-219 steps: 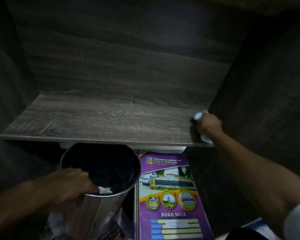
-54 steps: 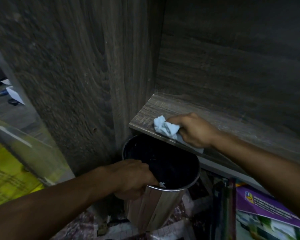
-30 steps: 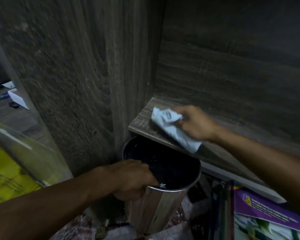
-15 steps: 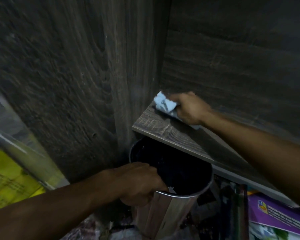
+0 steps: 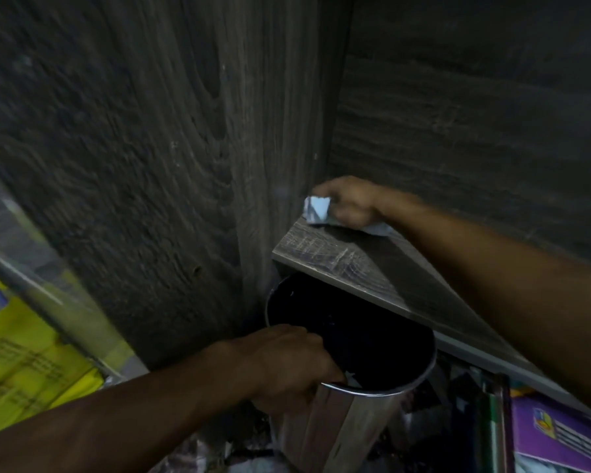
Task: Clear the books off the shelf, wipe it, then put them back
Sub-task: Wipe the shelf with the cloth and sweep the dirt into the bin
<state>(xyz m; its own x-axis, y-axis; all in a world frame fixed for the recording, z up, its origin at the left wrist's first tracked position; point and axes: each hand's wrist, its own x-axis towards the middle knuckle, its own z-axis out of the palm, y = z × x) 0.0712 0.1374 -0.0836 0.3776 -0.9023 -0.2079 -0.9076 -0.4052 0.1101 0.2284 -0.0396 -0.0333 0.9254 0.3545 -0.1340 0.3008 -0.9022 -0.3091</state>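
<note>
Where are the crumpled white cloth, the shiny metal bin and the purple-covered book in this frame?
Crumpled white cloth [image 5: 316,209]: head view, on its bunched left end.
Shiny metal bin [image 5: 348,435]: head view, on its outer wall.
Purple-covered book [image 5: 560,442]: head view, on its front cover.

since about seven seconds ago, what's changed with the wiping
The right hand, gripping the white tissue, swept along the shelf from right end to left, then from front edge into the back left corner. The left hand still holds the metal bin by its rim.
</note>
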